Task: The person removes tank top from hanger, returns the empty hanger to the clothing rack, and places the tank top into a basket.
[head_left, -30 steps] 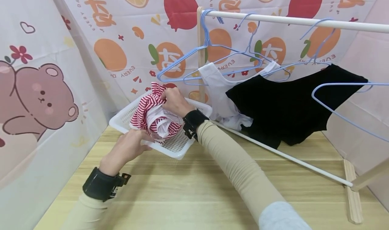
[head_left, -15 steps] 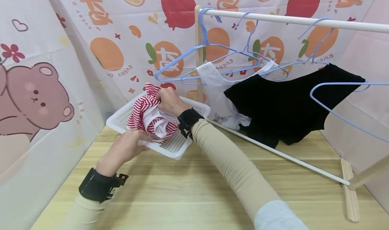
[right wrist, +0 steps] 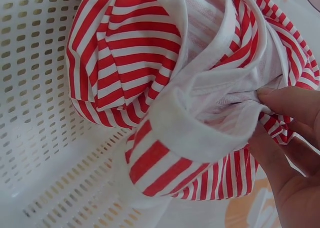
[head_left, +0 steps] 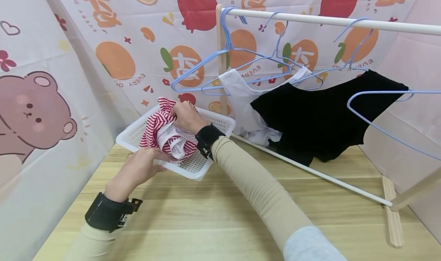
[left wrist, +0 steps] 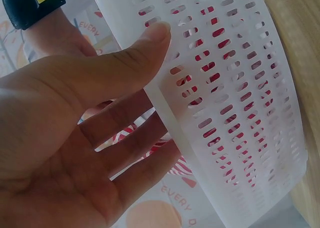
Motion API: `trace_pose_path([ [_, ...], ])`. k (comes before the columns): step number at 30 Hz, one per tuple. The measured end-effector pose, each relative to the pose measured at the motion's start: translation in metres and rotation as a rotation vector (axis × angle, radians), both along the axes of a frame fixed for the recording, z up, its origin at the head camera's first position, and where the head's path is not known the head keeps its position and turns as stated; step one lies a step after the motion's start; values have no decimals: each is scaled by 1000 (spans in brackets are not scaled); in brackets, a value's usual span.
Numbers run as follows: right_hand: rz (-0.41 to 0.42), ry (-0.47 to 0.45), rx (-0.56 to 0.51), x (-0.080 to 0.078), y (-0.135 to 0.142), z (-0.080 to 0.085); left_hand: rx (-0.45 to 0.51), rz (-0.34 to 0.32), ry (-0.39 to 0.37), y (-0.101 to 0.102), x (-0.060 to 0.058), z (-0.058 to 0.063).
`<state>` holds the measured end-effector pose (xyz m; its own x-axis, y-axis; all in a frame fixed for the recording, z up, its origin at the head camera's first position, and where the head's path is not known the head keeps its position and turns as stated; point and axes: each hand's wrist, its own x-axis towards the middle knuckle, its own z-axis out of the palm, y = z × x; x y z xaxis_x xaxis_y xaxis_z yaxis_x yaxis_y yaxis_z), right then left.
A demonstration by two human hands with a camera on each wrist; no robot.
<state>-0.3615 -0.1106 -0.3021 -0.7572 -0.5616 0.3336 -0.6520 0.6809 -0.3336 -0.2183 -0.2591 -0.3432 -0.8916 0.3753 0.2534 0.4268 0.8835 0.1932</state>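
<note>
A bunched red-and-white striped garment (head_left: 150,130) with white trim lies in a white perforated plastic basket (head_left: 182,171). At its upper part my right hand (head_left: 187,117) grips the cloth; in the right wrist view, thumb and fingers pinch a white-edged fold of the garment (right wrist: 155,160). My left hand (head_left: 139,167) holds the basket by its near rim. The left wrist view shows the thumb against the outer side of the perforated wall (left wrist: 235,95), with the fingers reaching over the rim to the inside, their tips hidden.
Right of the basket stands a clothes rack with a white top rail (head_left: 310,20) and low bar (head_left: 330,180). Blue hangers (head_left: 196,73) hang from it, along with a white tank top (head_left: 241,100) and a black top (head_left: 320,111). Printed cloth surrounds the wooden table (head_left: 206,222).
The head view has shifted slightly, so everything appears a little further left. Both hands keep their holds on the garment and basket, with little visible movement.
</note>
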Motion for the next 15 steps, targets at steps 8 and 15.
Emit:
trace_pose_path([
  [8, -7, 33, 51, 1, -4, -1, -3, 31, -20, 0, 2, 1],
  [15, -20, 36, 82, 1, -7, -3, -11, 37, -26, 0, 0, 1],
])
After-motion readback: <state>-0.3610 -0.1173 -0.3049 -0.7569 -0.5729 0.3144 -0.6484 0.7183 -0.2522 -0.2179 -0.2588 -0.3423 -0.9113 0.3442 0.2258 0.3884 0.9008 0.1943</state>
